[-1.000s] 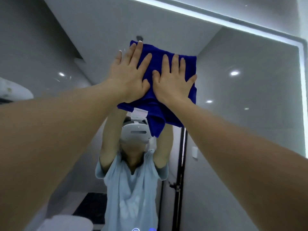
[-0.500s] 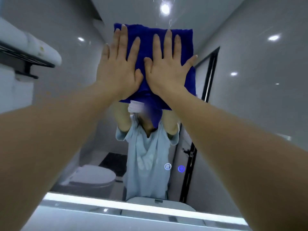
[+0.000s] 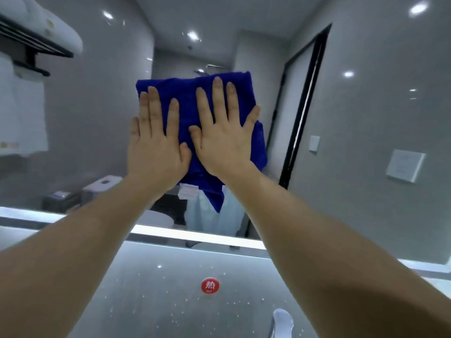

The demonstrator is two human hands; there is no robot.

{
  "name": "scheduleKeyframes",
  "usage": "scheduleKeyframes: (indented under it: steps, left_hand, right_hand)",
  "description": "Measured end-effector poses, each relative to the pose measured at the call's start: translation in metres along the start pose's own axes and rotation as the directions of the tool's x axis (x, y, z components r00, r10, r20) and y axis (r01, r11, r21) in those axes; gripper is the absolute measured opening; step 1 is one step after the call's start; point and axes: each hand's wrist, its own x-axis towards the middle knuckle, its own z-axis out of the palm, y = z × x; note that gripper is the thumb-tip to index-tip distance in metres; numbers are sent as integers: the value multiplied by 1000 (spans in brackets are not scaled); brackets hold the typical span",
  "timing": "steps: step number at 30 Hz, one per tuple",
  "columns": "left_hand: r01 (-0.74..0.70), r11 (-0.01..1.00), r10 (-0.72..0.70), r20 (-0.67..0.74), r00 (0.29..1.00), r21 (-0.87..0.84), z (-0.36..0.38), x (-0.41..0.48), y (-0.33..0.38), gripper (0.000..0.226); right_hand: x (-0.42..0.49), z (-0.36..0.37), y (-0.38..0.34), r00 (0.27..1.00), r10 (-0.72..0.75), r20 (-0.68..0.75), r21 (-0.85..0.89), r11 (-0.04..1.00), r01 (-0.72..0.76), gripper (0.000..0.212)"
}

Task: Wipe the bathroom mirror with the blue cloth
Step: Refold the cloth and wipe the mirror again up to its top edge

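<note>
Blue cloth (image 3: 188,98) flat against the mirror (image 3: 97,123), above its lit lower edge, one corner hanging down (white label just beside it). Left grip (image 3: 156,147) and right grip (image 3: 224,142) side by side on the cloth, thumbs close together. Both released: fingers straight and spread, palms pressing, nothing clasped. Below the mirror, a grey speckled surface with a round red sticker (image 3: 210,285). Reflected at upper left, a black towel rack (image 3: 36,48).

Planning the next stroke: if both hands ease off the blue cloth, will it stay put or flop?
Probably floppy: a lower corner of the blue cloth hangs limp below the palms. It likely slides easily on the smooth mirror, since only the flat left hand and right hand press it. Released, it would probably drop.
</note>
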Motion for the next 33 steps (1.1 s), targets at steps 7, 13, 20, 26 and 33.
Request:
scheduleKeyframes:
  steps: [7, 13, 20, 26, 33]
  left_hand:
    - [20, 1000, -18, 48, 999, -22, 14, -54, 17, 64]
    - [16, 1000, -18, 164, 986, 11, 25, -95, 46, 68]
    - [-84, 996, 80, 184, 980, 18, 34, -116, 78, 68]
    - [-150, 988, 137, 231, 963, 42, 31, -120, 90, 77]
    - [-224, 972, 194, 301, 934, 67, 33, -123, 104, 76]
  right_hand:
    - [-56, 16, 0, 995, -16, 100, 33, 999, 12, 63]
    - [-111, 31, 17, 984, 35, 174, 57, 997, -46, 66]
    - [-158, 33, 44, 949, 141, 282, 76, 983, -168, 71]
    - [-168, 27, 44, 919, 231, 320, 101, 956, -275, 69]
    - [-184, 26, 57, 879, 313, 360, 94, 925, -368, 69]
